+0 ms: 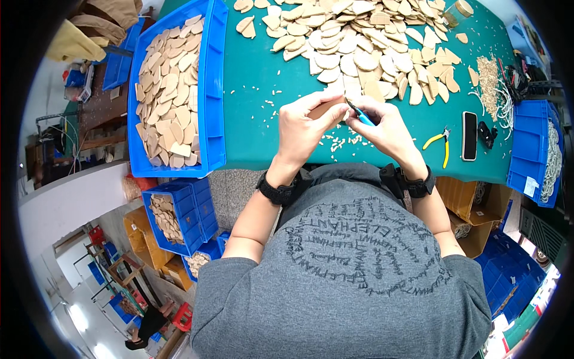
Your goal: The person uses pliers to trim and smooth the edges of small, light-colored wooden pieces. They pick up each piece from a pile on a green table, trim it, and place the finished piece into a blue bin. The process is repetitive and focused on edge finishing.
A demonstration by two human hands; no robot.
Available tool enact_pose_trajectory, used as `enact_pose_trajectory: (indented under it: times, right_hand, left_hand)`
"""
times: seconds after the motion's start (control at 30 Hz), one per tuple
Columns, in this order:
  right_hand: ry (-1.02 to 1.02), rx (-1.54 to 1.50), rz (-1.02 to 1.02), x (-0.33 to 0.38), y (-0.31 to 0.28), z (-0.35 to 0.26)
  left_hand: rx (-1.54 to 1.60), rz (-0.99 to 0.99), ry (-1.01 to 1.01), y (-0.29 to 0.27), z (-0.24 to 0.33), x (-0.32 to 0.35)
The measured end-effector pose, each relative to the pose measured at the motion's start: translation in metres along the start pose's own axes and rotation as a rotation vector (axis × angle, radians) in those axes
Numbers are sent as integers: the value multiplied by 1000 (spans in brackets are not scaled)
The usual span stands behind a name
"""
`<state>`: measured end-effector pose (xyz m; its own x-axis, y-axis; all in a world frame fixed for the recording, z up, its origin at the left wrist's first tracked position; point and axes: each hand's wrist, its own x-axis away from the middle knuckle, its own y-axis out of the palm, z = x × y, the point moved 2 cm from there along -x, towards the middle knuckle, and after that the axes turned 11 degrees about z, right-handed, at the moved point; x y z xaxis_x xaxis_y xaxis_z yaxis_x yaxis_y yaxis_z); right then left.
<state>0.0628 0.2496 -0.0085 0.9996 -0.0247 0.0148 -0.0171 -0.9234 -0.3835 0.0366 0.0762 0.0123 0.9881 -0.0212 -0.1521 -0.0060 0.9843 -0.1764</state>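
My left hand [299, 128] is closed around a flat tan half-round piece [324, 110], held over the near part of the green table [254, 131]. Blue-handled nippers [362, 116] are gripped in my right hand [387, 128], their dark jaws up against the piece's edge between both hands. Whether the jaws are closed is too small to tell. Beneath and around the hands lie small pale offcuts [342, 142]. A big heap of similar tan pieces [353, 45] spreads over the table just beyond my fingers.
On the left stands a blue bin [213, 90] filled with tan pieces. To the right lie yellow-handled pliers [443, 145], a phone [470, 136], a scrap pile [489, 84] and a blue crate [526, 143]. A jar [459, 12] stands at the far right. Below left is another bin [194, 209].
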Motion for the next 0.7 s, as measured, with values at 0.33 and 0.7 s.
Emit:
enact_pose_trajectory:
  times: [0.33, 0.7]
  right_hand:
    - [101, -91, 83, 0, 6, 3]
    - [282, -214, 212, 9, -28, 21]
  left_hand:
    - [-10, -29, -109, -4, -3, 0]
    - [-737, 649, 328, -120, -64, -64]
